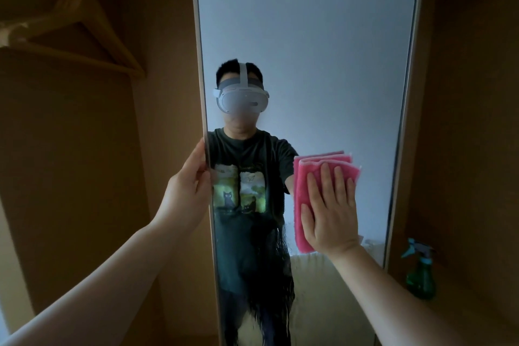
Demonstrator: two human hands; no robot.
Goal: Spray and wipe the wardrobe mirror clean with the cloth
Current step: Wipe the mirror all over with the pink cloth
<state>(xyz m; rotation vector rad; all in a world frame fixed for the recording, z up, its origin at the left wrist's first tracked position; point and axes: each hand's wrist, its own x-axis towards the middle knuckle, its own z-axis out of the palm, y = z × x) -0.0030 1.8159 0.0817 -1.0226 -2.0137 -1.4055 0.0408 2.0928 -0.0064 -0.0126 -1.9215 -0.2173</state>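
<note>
The tall wardrobe mirror [323, 50] stands straight ahead and reflects a person in a dark T-shirt. My right hand [330, 211] lies flat, fingers straight, pressing a folded pink cloth [304, 177] against the glass at mid height on the right side. Streaks of wet spray run down the glass below the cloth. My left hand [188, 194] grips the mirror's left edge, its thumb on the front of the frame and the fingers hidden behind it.
A green spray bottle [420, 275] with a teal trigger stands on a shelf at the lower right, beside the mirror. Wooden hangers [75, 28] hang from a rail at the upper left inside the brown wardrobe.
</note>
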